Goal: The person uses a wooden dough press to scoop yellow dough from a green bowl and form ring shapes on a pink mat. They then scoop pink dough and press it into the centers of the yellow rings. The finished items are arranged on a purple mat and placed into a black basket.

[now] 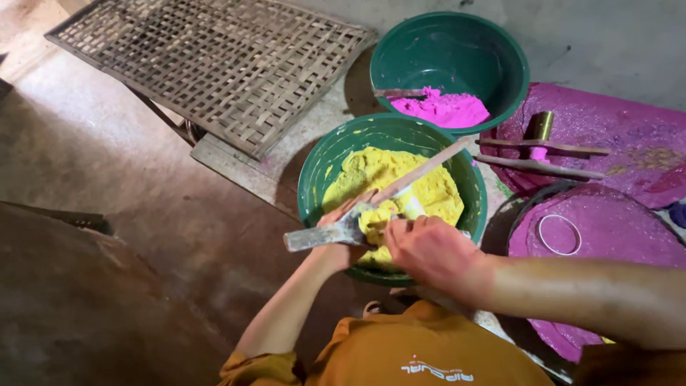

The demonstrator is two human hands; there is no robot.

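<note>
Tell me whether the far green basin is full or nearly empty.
Nearly empty: the far green basin holds only a small heap of pink powder.

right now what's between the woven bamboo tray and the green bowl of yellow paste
In the head view, only a bare strip of grey slab lies between the woven bamboo tray and the green bowl of yellow paste.

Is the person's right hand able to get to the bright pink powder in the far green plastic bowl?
Probably yes: the right hand is busy over the yellow paste bowl, yet the pink powder lies uncovered just beyond.
</note>
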